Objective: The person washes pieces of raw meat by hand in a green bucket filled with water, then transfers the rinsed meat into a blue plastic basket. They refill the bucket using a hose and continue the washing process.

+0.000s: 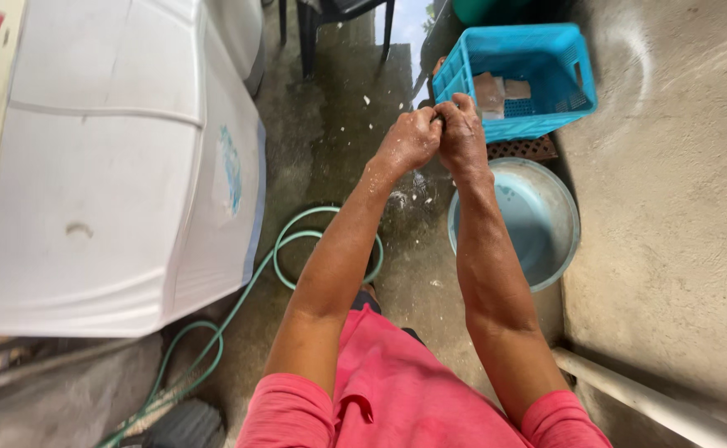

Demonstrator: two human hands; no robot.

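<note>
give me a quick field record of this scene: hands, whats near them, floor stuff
left hand: closed in a fist, pressed against the right hand
right hand: closed, knuckles up, wet; anything gripped is hidden between the two hands
below hands: pale blue basin, and water on the concrete floor
behind hands: blue plastic basket with pale items inside
left side: white washing machine
floor: green hose looped beside the machine
lower right: white pipe

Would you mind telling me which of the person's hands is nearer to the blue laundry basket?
Right. The right hand overlaps the front left edge of the blue basket in the picture; the left hand is pressed against it on the far side, toward the washing machine.
</note>
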